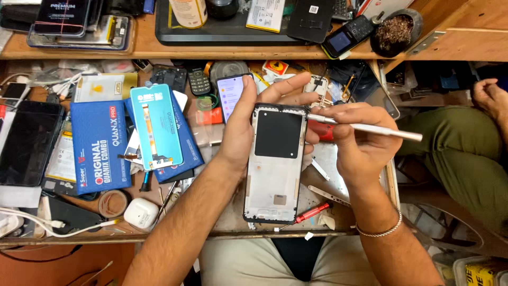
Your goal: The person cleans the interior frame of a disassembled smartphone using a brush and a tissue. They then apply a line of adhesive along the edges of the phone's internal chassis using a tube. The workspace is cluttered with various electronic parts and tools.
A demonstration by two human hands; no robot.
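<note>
My left hand (244, 127) grips the upper left edge of a white phone frame (275, 169) with a black square pad near its top, holding it upright above the bench. My right hand (360, 140) holds a slim silver tool (370, 128) like a pen. The tool's tip touches the frame's top right corner. A silver bracelet circles my right wrist.
The bench holds a teal replacement screen (156, 127) on blue boxes (100, 145), a dark phone (29, 143) at left, a lit phone (230, 95), a white earbud case (141, 213) and a red screwdriver (312, 213). Another person's leg and hand (489, 98) are at right.
</note>
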